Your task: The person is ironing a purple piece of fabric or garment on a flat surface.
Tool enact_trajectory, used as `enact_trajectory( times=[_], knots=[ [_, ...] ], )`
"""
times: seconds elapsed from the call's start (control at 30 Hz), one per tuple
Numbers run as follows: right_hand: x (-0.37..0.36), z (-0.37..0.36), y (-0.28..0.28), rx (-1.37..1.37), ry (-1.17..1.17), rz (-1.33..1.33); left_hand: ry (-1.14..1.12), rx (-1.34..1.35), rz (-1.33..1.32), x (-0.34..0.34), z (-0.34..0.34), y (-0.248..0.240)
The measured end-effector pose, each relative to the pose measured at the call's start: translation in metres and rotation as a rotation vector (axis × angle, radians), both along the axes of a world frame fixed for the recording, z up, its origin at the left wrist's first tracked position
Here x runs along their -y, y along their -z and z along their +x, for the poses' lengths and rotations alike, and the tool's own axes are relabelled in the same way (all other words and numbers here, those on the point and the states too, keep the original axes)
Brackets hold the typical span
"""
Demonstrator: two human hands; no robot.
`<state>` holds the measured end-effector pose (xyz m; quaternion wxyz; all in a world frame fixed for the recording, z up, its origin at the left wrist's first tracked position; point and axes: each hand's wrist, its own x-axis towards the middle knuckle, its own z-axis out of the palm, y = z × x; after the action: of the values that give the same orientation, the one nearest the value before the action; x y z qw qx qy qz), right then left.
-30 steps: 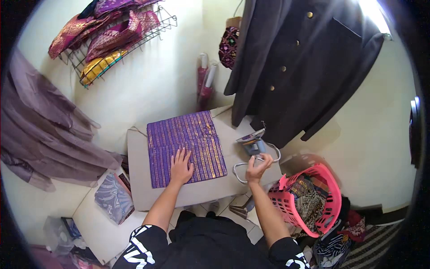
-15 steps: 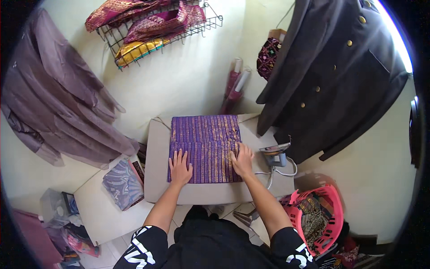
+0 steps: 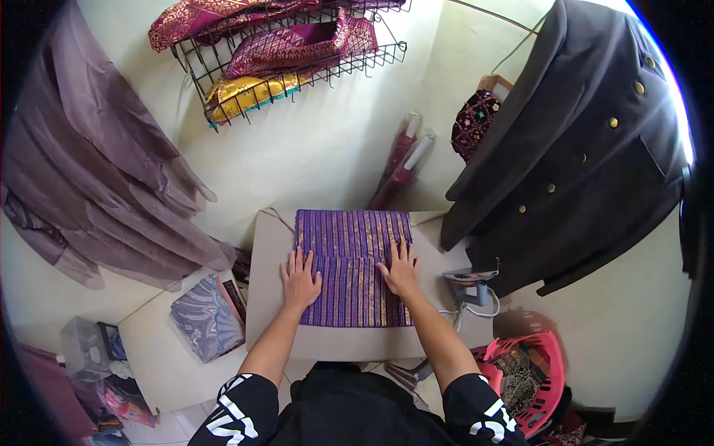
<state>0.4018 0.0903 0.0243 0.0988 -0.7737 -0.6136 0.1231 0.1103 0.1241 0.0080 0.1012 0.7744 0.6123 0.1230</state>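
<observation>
A folded purple cloth [image 3: 349, 297] with gold stripes lies on a padded beige ironing board [image 3: 327, 343]. Across its middle runs a fold line. My left hand [image 3: 301, 281] rests flat on the cloth's left edge, fingers spread and pointing away from me. Near the right edge, my right hand [image 3: 401, 272] presses on the cloth with its fingers apart. Neither hand grips anything. To the right of the cloth, an iron [image 3: 470, 281] stands on the board, its pale cord beside it.
A pink basket [image 3: 554, 372] of fabric sits on the floor at right. At left, a white table [image 3: 149, 357] carries a folded grey-blue patterned cloth [image 3: 204, 316]. Dark jackets [image 3: 550, 141] and a mauve garment [image 3: 97, 149] hang on either side. A wire rack [image 3: 327, 78] holds more fabric.
Both hands have shifted on the cloth; the right one now lies flatter and farther in from the edge, fingers pointing away. The whole view has tilted upward a little.
</observation>
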Motion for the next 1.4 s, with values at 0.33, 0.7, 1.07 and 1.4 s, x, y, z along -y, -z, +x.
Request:
enact_trajectory(
  times=[0.33, 0.7, 1.07, 1.4],
  knots=[
    [-0.022, 0.007, 0.004, -0.053, 0.131, -0.066, -0.091, -0.013, 0.026, -0.036, -0.002, 0.007],
    [-0.028, 0.020, 0.010, -0.139, 0.365, 0.054, -0.307, 0.189, -0.111, -0.047, -0.001, -0.015],
    [-0.017, 0.028, 0.007, -0.210, 0.287, 0.058, -0.279, 0.455, -0.230, -0.060, -0.030, 0.000],
    [-0.005, 0.036, -0.003, -0.379, 0.188, 0.192, -0.232, 0.569, -0.322, -0.052, -0.030, -0.027]
  ],
)
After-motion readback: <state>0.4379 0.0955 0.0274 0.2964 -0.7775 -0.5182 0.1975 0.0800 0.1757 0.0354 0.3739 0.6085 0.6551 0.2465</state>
